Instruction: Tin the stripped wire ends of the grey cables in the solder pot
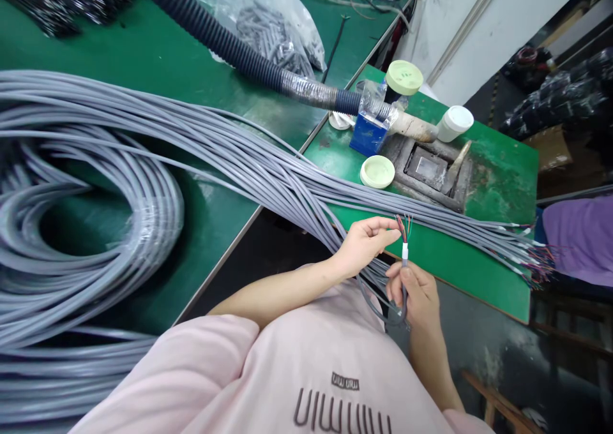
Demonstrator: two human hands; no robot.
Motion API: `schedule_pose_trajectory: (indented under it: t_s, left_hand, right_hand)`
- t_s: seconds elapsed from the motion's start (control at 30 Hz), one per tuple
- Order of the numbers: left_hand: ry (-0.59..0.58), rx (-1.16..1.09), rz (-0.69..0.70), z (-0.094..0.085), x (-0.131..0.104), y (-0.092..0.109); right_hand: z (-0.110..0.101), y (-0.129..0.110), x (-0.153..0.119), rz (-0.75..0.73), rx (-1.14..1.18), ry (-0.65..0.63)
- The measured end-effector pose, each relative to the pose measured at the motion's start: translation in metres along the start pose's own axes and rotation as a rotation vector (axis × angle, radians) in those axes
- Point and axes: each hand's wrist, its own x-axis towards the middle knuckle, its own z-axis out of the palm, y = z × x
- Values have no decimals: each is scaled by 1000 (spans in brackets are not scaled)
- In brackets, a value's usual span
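Observation:
A grey cable [405, 287] stands upright in my right hand [416, 292], its fingers closed round it just below a white sleeve [405, 251]. Thin red, green and dark wires [405, 227] fan out above the sleeve. My left hand [368, 244] pinches one or more of these wires at their left side, between thumb and forefinger. Behind both hands, a long bundle of grey cables [297, 182] runs across the green table [502, 300], with stripped coloured ends at the right.
Large coils of grey cable [158, 230] lie at the left. A ribbed black hose [215, 38] reaches a blue box [368, 134] beside a soldering pot [428, 169]. Round containers [377, 172] stand nearby. A person in purple [582, 239] is at the right edge.

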Motion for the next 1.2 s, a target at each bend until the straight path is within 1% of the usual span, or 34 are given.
schedule_pose_trajectory:
  t_s: [0.13, 0.27, 0.4, 0.5, 0.6, 0.93, 1.2]
  left_hand:
    - [-11, -64, -29, 1, 3, 0]
    - [46, -96, -24, 1, 4, -4]
    - [95, -65, 28, 2, 1, -7]
    - [77, -2, 94, 2, -1, -4]
    - [52, 27, 110, 3, -1, 0]
    - [84, -2, 49, 0, 3, -1]
    - [31, -25, -102, -7, 12, 0]
  right_hand:
    - [3, -2, 0, -4, -13, 17]
    - [5, -1, 1, -12, -3, 36]
    - [5, 1, 2, -6, -10, 59]
    - [6, 2, 2, -12, -63, 68]
    - [7, 2, 2, -28, -127, 70]
    - [10, 0, 2, -46, -212, 58]
    - [11, -4, 2, -47, -274, 40]
